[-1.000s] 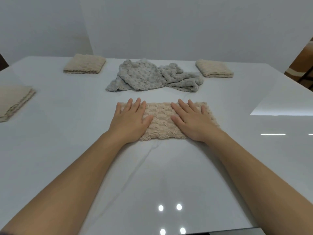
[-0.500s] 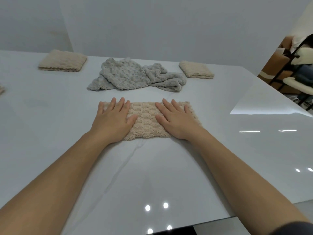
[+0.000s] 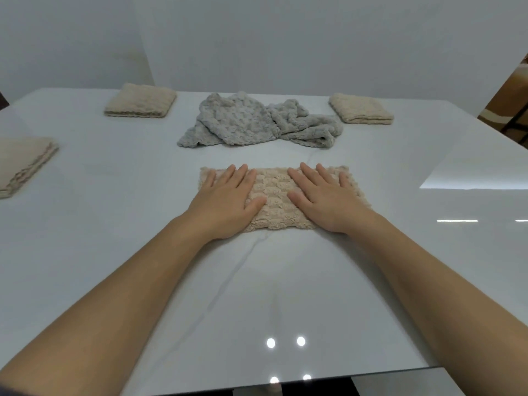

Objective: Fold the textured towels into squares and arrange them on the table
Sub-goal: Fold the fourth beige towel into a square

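Note:
A beige textured towel (image 3: 275, 200) lies folded into a rectangle on the white table (image 3: 257, 295) in front of me. My left hand (image 3: 225, 198) presses flat on its left part and my right hand (image 3: 325, 198) flat on its right part, fingers spread. Neither hand grips anything. Behind it a grey textured towel (image 3: 257, 124) lies crumpled. Three folded beige towels rest on the table: one at the far left (image 3: 140, 101), one at the far right (image 3: 360, 109) and one at the left edge (image 3: 23, 164).
The table's near edge runs along the bottom of the view and its right edge (image 3: 485, 130) slants back. Wooden furniture (image 3: 511, 101) shows beyond the right side. A plain wall stands behind the table.
Both hands stay flat on the beige towel. The camera swung right and back left, so the left-edge folded towel is in view again.

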### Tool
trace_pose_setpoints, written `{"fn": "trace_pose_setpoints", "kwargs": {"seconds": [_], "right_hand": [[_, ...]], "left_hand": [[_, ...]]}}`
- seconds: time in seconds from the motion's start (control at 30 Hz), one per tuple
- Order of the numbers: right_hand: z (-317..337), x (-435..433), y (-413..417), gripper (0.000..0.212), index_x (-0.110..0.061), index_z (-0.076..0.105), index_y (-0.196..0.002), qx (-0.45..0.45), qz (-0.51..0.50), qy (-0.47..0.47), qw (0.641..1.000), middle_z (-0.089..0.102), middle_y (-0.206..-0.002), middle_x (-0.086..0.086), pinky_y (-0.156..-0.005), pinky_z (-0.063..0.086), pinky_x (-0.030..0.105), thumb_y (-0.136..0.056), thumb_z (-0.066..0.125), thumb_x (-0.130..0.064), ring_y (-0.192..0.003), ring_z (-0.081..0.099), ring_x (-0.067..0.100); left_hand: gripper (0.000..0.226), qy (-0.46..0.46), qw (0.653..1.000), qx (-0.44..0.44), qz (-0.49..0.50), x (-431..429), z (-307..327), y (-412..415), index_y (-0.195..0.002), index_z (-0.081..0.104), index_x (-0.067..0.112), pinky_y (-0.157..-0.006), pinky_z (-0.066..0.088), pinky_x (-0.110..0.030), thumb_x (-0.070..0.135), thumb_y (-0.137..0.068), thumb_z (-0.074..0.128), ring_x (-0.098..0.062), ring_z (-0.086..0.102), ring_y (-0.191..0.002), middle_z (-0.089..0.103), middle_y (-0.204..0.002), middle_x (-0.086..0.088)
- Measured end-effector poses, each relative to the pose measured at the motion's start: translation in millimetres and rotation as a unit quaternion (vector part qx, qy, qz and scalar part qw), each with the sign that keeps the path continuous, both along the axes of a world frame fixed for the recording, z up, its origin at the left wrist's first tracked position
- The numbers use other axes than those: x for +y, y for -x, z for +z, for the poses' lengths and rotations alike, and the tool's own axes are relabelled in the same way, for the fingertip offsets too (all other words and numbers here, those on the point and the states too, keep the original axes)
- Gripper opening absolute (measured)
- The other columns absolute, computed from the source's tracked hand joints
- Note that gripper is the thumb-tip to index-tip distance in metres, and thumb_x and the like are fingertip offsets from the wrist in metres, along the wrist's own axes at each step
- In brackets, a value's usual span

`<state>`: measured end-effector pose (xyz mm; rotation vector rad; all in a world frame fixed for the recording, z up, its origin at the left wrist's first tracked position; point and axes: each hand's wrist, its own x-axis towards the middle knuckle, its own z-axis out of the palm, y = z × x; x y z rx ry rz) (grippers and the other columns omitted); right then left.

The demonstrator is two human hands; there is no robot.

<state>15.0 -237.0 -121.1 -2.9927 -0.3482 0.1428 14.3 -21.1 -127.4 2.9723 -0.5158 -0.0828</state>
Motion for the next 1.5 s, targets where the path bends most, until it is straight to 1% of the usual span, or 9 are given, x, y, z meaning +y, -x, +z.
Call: {"fn": "trace_pose_setpoints", "kwargs": {"seconds": [0.17,0.3,0.53,0.87,1.07,1.2,1.3,1.4,1.5], "right_hand": [[0,2,26,0.06,-0.038,0.001,-0.153,0.012,0.018,0.016,1.0,-0.002,-0.162,-0.009,-0.118,-0.003,0.054,-0.098,0.014,-0.057,-0.149,-0.005,0.019],[11,8,35,0.057,-0.035,0.006,-0.153,0.011,0.023,0.01,1.0,0.003,-0.163,-0.005,-0.117,-0.003,0.057,-0.099,0.014,-0.053,-0.149,-0.002,0.021],[-1,24,32,0.058,-0.032,0.002,-0.154,-0.006,0.047,0.009,0.999,-0.004,-0.162,-0.009,-0.118,-0.005,0.053,-0.1,0.014,-0.05,-0.149,-0.007,0.016],[0,24,35,0.059,-0.035,0.001,-0.154,-0.004,0.035,0.004,0.999,-0.005,-0.162,-0.011,-0.118,-0.007,0.052,-0.099,0.014,-0.051,-0.149,-0.008,0.014],[0,13,37,0.061,-0.037,-0.001,-0.153,0.0,0.025,0.004,1.0,-0.007,-0.161,-0.013,-0.119,-0.006,0.049,-0.096,0.01,-0.057,-0.148,-0.009,0.013],[4,6,37,0.06,-0.034,0.0,-0.154,0.011,-0.016,0.011,1.0,-0.007,-0.162,-0.01,-0.118,-0.006,0.053,-0.098,0.009,-0.055,-0.149,-0.01,0.015],[10,25,35,0.059,-0.027,-0.001,-0.155,-0.012,-0.002,0.001,1.0,-0.008,-0.162,-0.007,-0.117,-0.007,0.055,-0.1,0.01,-0.048,-0.149,-0.011,0.018],[6,41,38,0.058,-0.026,-0.002,-0.155,-0.003,0.04,0.004,0.999,-0.01,-0.162,-0.009,-0.118,-0.005,0.054,-0.101,0.011,-0.045,-0.148,-0.012,0.015],[0,28,37,0.059,-0.031,-0.003,-0.154,-0.002,0.021,0.012,1.0,-0.01,-0.161,-0.012,-0.119,-0.005,0.05,-0.1,0.01,-0.049,-0.148,-0.011,0.013]], "left_hand": [[0.069,-0.01,1.0,0.006,0.003,3,2,35,-0.154,0.001,0.021,-0.119,-0.003,-0.043,0.056,-0.096,0.013,-0.016,-0.004,-0.148,-0.001,-0.162,0.001],[0.06,-0.009,0.999,-0.038,0.018,0,18,45,-0.153,0.012,0.019,-0.119,0.002,-0.046,0.045,-0.099,0.017,-0.017,0.012,-0.147,0.016,-0.16,-0.002],[0.059,0.007,1.0,0.003,0.008,-16,3,36,-0.155,0.003,0.02,-0.119,-0.006,-0.044,0.042,-0.101,0.016,-0.013,-0.006,-0.148,-0.005,-0.162,0.002],[0.06,0.026,0.999,0.002,0.021,-14,1,35,-0.155,0.003,0.022,-0.119,-0.008,-0.043,0.044,-0.101,0.016,-0.014,-0.009,-0.148,-0.006,-0.162,0.002],[0.061,0.019,0.998,0.013,0.063,3,2,34,-0.154,0.0,0.019,-0.119,-0.008,-0.044,0.046,-0.101,0.013,-0.016,-0.01,-0.148,-0.007,-0.162,0.0],[0.062,-0.002,0.994,0.002,0.109,11,8,36,-0.154,-0.001,0.012,-0.119,-0.009,-0.044,0.042,-0.101,0.013,-0.019,-0.011,-0.148,-0.009,-0.161,-0.006],[0.061,0.018,0.997,-0.049,0.06,-4,13,37,-0.154,0.001,0.01,-0.119,-0.01,-0.043,0.035,-0.101,0.017,-0.017,-0.01,-0.148,-0.008,-0.161,-0.005],[0.059,0.028,0.999,-0.011,0.03,-12,6,38,-0.154,0.004,0.015,-0.119,-0.007,-0.043,0.035,-0.101,0.017,-0.013,-0.008,-0.148,-0.004,-0.162,0.0],[0.059,0.03,0.998,-0.003,0.052,1,-1,35,-0.154,0.003,0.017,-0.119,-0.007,-0.044,0.039,-0.101,0.015,-0.014,-0.008,-0.148,-0.004,-0.162,0.002]]}}
